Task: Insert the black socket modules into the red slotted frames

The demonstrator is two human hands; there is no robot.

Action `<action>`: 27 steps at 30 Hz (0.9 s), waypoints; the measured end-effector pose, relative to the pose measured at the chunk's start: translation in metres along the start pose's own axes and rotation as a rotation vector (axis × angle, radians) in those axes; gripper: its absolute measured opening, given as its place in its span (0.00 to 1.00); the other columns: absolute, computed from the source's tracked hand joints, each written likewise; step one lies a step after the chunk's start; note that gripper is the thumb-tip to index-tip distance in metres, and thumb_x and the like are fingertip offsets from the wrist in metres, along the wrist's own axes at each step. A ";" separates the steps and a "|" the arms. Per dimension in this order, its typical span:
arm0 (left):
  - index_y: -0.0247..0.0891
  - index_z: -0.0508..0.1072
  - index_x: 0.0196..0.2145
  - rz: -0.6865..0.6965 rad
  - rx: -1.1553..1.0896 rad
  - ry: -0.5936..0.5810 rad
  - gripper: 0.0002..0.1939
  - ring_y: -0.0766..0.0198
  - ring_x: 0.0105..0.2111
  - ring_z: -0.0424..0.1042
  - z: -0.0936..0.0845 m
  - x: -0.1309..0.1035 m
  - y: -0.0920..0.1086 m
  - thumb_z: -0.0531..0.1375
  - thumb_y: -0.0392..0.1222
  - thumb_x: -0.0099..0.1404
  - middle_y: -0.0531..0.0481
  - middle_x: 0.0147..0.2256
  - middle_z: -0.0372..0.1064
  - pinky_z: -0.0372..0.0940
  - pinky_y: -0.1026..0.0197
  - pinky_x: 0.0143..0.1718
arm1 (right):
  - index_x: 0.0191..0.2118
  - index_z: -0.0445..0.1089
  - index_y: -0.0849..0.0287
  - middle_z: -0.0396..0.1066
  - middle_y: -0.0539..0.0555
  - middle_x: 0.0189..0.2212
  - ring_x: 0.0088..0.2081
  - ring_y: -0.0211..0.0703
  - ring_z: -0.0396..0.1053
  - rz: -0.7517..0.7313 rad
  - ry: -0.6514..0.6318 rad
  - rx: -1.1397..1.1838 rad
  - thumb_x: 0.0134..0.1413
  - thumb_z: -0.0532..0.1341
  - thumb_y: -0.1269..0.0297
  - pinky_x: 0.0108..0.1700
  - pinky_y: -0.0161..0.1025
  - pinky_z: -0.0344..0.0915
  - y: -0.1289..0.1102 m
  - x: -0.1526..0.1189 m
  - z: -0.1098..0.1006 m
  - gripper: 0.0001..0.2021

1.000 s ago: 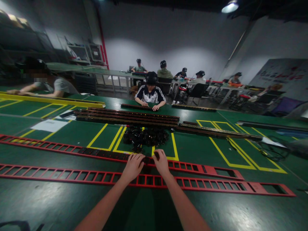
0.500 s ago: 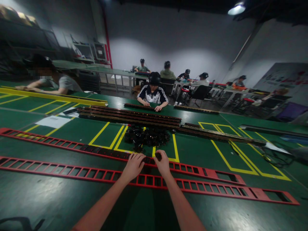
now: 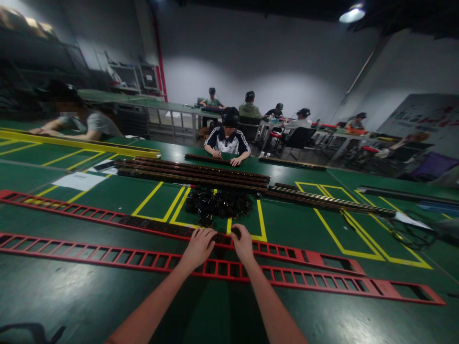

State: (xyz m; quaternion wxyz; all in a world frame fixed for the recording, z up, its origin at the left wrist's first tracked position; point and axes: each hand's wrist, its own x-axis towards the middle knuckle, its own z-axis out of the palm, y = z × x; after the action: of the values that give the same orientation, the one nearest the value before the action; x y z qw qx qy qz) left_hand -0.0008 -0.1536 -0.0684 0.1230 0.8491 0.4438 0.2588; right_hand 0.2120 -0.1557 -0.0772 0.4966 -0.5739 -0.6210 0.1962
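A green table (image 3: 64,301) carries two red slotted frames. The slots of the nearer frame (image 3: 385,288) show bare tabletop; in the farther frame (image 3: 311,258), a run of middle slots left of the hands holds black parts (image 3: 143,222), while slots toward both ends show green. Beyond lie a stack of dark rails (image 3: 193,173) and, in front of it, a heap of black pieces (image 3: 218,203). The person's left hand (image 3: 201,243) rests over the farther frame, fingers bent down; whether it grips anything cannot be told. The right hand (image 3: 244,241), just beside it, pinches a small dark piece (image 3: 236,232) between thumb and fingers, above the farther frame's edge. Compared with half a second ago, both hands have hardly moved, and the filled slots look unchanged.
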 end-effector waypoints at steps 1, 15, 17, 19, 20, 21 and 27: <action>0.43 0.67 0.55 0.000 0.001 -0.001 0.18 0.57 0.56 0.64 0.000 0.000 0.000 0.53 0.35 0.69 0.49 0.54 0.68 0.52 0.45 0.63 | 0.42 0.70 0.56 0.72 0.56 0.42 0.45 0.49 0.70 0.001 0.000 0.000 0.53 0.58 0.68 0.50 0.47 0.67 0.000 0.000 0.000 0.10; 0.44 0.68 0.55 0.013 0.002 0.018 0.18 0.56 0.56 0.65 0.003 0.000 -0.003 0.53 0.36 0.69 0.48 0.54 0.69 0.52 0.45 0.62 | 0.45 0.69 0.56 0.73 0.55 0.42 0.44 0.49 0.71 0.031 -0.016 0.024 0.53 0.61 0.64 0.49 0.47 0.67 -0.003 -0.001 0.000 0.13; 0.44 0.68 0.55 0.013 0.004 0.017 0.18 0.56 0.56 0.65 0.002 0.000 -0.002 0.53 0.36 0.69 0.48 0.54 0.69 0.52 0.45 0.62 | 0.47 0.67 0.56 0.73 0.55 0.42 0.43 0.49 0.72 0.074 -0.003 0.025 0.53 0.61 0.62 0.48 0.47 0.67 -0.004 -0.001 0.000 0.15; 0.44 0.68 0.55 0.012 0.006 0.016 0.18 0.57 0.56 0.65 0.002 0.000 -0.002 0.53 0.36 0.69 0.48 0.54 0.69 0.52 0.46 0.62 | 0.47 0.67 0.56 0.73 0.55 0.41 0.42 0.49 0.71 0.081 0.006 0.023 0.56 0.60 0.61 0.47 0.46 0.68 -0.005 0.000 0.000 0.14; 0.44 0.67 0.55 0.011 0.007 0.016 0.18 0.57 0.56 0.65 0.002 0.000 -0.002 0.53 0.36 0.69 0.48 0.54 0.69 0.52 0.46 0.62 | 0.47 0.68 0.57 0.72 0.55 0.41 0.43 0.48 0.71 0.065 0.013 0.020 0.57 0.59 0.60 0.48 0.46 0.67 -0.005 0.000 0.000 0.13; 0.44 0.68 0.55 0.011 0.007 0.016 0.18 0.57 0.56 0.65 0.002 0.000 -0.002 0.53 0.36 0.69 0.48 0.54 0.69 0.52 0.46 0.62 | 0.46 0.68 0.57 0.71 0.56 0.41 0.43 0.48 0.70 0.038 0.022 0.015 0.58 0.57 0.61 0.48 0.46 0.67 -0.006 0.001 0.000 0.11; 0.44 0.68 0.55 0.010 0.009 0.016 0.18 0.56 0.55 0.65 0.003 0.000 -0.002 0.53 0.36 0.69 0.48 0.53 0.69 0.52 0.45 0.62 | 0.42 0.72 0.56 0.64 0.59 0.45 0.48 0.47 0.67 -0.046 0.063 -0.012 0.61 0.55 0.61 0.51 0.44 0.66 -0.007 0.001 -0.001 0.10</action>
State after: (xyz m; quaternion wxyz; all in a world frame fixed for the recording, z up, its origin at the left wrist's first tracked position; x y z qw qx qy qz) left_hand -0.0007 -0.1524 -0.0715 0.1143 0.8498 0.4415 0.2644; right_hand 0.2097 -0.1570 -0.0705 0.5169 -0.5682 -0.6192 0.1631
